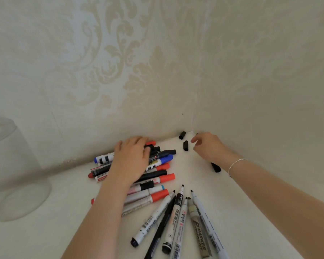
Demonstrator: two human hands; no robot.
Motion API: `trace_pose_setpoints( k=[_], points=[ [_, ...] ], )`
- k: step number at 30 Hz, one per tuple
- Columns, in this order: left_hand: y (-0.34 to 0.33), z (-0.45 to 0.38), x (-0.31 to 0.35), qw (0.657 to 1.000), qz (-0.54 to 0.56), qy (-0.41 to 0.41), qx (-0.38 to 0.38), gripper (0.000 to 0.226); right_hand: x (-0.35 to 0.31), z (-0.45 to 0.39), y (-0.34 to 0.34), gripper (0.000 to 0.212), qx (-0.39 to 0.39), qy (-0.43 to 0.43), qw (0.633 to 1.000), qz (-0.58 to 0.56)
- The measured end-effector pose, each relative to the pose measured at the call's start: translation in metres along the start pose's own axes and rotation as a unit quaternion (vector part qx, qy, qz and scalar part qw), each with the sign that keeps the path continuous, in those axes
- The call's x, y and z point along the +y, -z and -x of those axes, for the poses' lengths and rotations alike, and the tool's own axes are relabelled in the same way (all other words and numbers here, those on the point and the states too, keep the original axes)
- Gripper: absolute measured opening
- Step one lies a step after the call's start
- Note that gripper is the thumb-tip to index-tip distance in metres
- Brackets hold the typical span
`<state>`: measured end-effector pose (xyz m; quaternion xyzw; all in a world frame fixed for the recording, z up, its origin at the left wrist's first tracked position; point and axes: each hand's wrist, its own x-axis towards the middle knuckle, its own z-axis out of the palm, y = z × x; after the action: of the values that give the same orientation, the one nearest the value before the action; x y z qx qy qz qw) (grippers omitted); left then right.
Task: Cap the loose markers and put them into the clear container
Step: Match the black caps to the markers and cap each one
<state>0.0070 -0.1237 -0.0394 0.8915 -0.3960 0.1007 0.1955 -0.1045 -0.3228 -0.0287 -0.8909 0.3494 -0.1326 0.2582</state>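
I'm looking at a white tabletop (45, 230) pushed into a corner, with walls in cream damask wallpaper (120, 62) meeting at the back right.

Far left: the clear container (13, 169) stands upright on the table, near the left wall, well apart from the markers. I can't see anything in it, though it's blurred.

Centre: a pile of capped markers (157, 174) with red, blue and black caps, lying mostly left-right, some stacked on each other. The left hand (133, 157) lies palm down on top of the pile, fingers spread and fairly straight, pressing on the markers rather than curled round one.

Below the pile, toward me: a fan of uncapped markers (178, 217), six or so, with black tips pointing away toward the corner and butt ends toward the bottom edge. They touch or overlap near the lower ends.

Right of the pile, by the corner: two loose black caps (183, 141) on the table, one just beside the wall joint, one a little nearer. The right hand (208, 146) hovers just right of them, fingers loosely curled, index tip close to the caps, gripping nothing I can see. There's a thin silver bracelet (236, 164) on that wrist. Another black cap (215, 167) lies under the right wrist, partly hidden.

The hands are apart.
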Motion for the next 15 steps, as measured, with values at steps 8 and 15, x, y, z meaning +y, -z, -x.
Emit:
trace_pose_setpoints(
  k=[8, 15],
  points=[
    [-0.007, 0.005, 0.019, 0.993, 0.035, -0.104, -0.04, 0.037, -0.012, -0.028, -0.04, 0.023, 0.025, 0.049, 0.978, 0.203],
    [0.014, 0.005, 0.022, 0.98, 0.17, -0.078, -0.061, 0.008, -0.027, -0.028, -0.024, 0.026, 0.039, 0.015, 0.999, -0.015]
  ],
)
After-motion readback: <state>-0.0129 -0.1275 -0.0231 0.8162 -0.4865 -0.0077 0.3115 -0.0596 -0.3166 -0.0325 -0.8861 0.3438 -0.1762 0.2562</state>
